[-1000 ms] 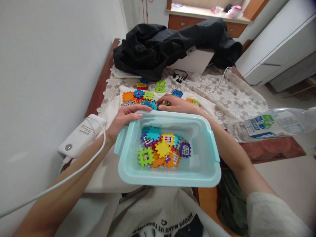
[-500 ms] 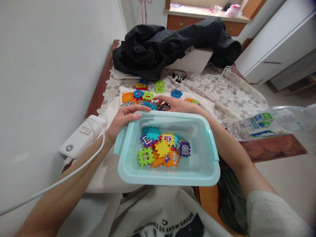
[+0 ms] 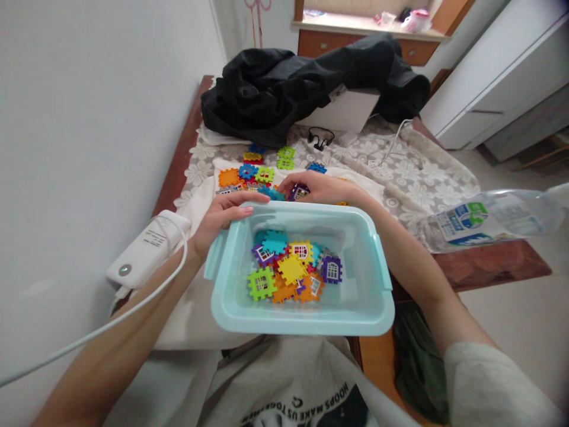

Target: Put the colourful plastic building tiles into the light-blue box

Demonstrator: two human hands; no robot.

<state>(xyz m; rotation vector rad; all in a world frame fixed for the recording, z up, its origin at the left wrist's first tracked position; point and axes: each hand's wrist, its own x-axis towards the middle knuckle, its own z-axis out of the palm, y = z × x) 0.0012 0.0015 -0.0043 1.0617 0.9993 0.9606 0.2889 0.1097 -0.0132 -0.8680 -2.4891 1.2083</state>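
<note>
1. A white, rectangular plastic power device (image 3: 149, 246) with a round button lies at the near left part of the table (image 3: 183, 145), whose reddish-brown wooden edge shows along the wall; a white cable loops over it.
2. The left hand (image 3: 222, 214) is bent round the far left corner of a translucent pale-turquoise plastic box (image 3: 302, 326) – thumb on the rim, forefinger stretched along the far side, the other fingers hidden.
3. Beyond that hand, notched square plastic tiles (image 3: 229, 177) in orange, blue, lime green and other colours lie loosely grouped on a white cloth.
4. The box stands out over the table's near edge, in front of the person's body; a heap of similar tiles, among them a yellow notched square tile (image 3: 293, 270), lies on its floor, mostly left of centre.
5. The right hand (image 3: 324, 187) reaches past the box's far rim, its fingers curled downward around a purple tile with a white window grid (image 3: 299, 192) – whether they grip it, I cannot tell.
6. Toward the table's far edge lies a crumpled black cloth (image 3: 275, 98).
7. A clear plastic bottle (image 3: 489, 219) lies at the near right corner.
</note>
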